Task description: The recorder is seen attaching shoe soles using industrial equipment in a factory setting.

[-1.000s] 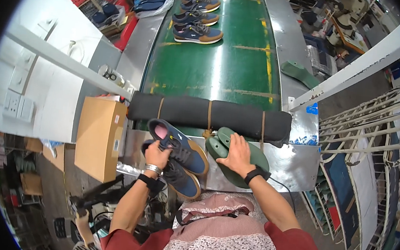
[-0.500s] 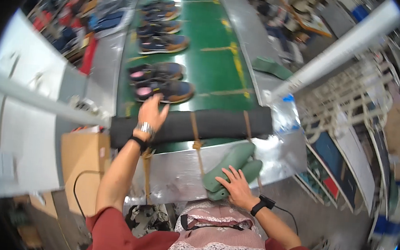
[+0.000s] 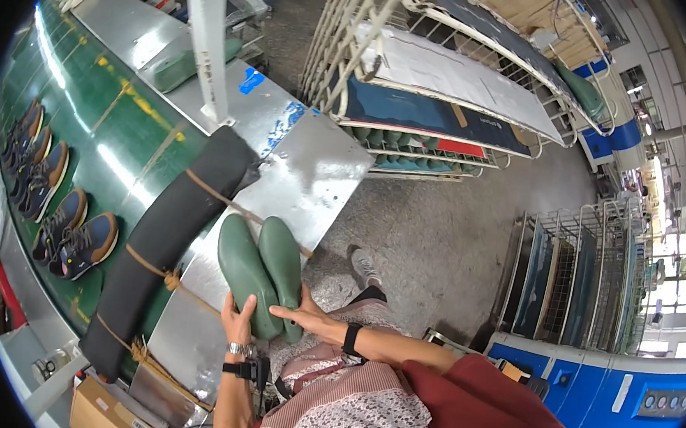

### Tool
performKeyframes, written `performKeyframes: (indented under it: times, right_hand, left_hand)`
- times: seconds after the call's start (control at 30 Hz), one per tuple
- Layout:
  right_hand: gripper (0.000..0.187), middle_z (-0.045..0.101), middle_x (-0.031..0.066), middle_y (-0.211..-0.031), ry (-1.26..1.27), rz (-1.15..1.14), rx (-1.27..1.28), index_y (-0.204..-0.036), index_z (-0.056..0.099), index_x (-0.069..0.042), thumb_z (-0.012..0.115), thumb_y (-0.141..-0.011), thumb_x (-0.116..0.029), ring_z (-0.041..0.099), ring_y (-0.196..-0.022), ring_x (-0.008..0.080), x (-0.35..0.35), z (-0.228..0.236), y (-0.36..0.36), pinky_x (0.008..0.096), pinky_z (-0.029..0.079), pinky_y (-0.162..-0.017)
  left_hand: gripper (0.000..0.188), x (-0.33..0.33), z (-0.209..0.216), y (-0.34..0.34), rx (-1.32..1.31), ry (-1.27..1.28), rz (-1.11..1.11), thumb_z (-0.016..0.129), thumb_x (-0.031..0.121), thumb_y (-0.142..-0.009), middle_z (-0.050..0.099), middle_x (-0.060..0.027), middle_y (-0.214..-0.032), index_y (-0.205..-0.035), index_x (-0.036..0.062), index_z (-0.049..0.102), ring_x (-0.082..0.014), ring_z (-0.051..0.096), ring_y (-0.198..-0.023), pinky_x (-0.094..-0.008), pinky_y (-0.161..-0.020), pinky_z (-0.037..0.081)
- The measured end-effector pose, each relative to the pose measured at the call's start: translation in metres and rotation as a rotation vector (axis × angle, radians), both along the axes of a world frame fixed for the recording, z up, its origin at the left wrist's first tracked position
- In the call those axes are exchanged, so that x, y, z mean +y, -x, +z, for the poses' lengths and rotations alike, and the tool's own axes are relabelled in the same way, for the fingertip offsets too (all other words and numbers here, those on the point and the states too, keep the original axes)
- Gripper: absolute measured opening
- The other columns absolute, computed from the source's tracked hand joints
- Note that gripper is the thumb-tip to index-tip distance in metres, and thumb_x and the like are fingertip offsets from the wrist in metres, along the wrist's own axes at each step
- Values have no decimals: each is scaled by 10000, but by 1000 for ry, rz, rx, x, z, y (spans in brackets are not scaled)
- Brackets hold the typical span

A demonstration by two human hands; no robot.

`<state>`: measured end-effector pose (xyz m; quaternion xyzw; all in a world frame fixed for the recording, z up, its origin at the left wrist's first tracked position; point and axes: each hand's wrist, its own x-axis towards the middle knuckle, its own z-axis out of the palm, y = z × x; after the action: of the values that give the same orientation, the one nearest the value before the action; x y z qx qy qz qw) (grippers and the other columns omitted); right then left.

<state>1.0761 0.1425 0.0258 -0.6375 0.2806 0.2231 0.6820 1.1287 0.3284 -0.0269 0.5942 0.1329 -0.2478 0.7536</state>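
A pair of green shoe lasts is between my two hands, toes pointing away from me. My left hand (image 3: pixel 237 324) is closed on the heel end of the left green shoe last (image 3: pixel 244 264). The heel of the right green shoe last (image 3: pixel 280 251) is gripped by my right hand (image 3: pixel 310 318), with the thumb stretched across toward the other last. The two lasts lie side by side, over the edge of the metal table end (image 3: pixel 193 315). Part of my fingers is hidden beneath them.
Several dark shoes with brown toes and heels, such as a lace-up shoe (image 3: pixel 85 245), stand on the green conveyor belt (image 3: pixel 124 168). A black padded roller (image 3: pixel 161 234) tied with cord crosses its end. A wire rack (image 3: pixel 341 57) holds boards; a blue machine (image 3: pixel 581 402) stands at right.
My view has swung to the right. My left hand has left the shoes on the belt and come to the lasts. Both hands now hold the lasts, which lay under my right hand.
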Motion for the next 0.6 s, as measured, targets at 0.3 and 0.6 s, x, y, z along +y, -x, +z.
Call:
performKeyframes:
  times: [0.3,0.6]
  right_hand:
    - [750,521,120,-1448,-565,-364,-40,-1561,354,-40,705,-938,-267,534,-1298,223,-255,33,62,354,465,-1068]
    - [526,621,102,-1296,-32,-727,-86,-1360,576,-3,720,-917,-247,599,-1195,215,-692,-111,81,388,515,-969]
  left_hand:
    - [1068,-236,76,36,-183,101,-245,836,176,-778,445,-148,-1512,-1620,34,195,-256,502,-1318,-393,-1097,425]
    - [1037,-670,-22,-3,-567,-485,-922,795,245,-715,609,-312,-1280,-1602,120,273,-477,614,-1138,-475,-978,514]
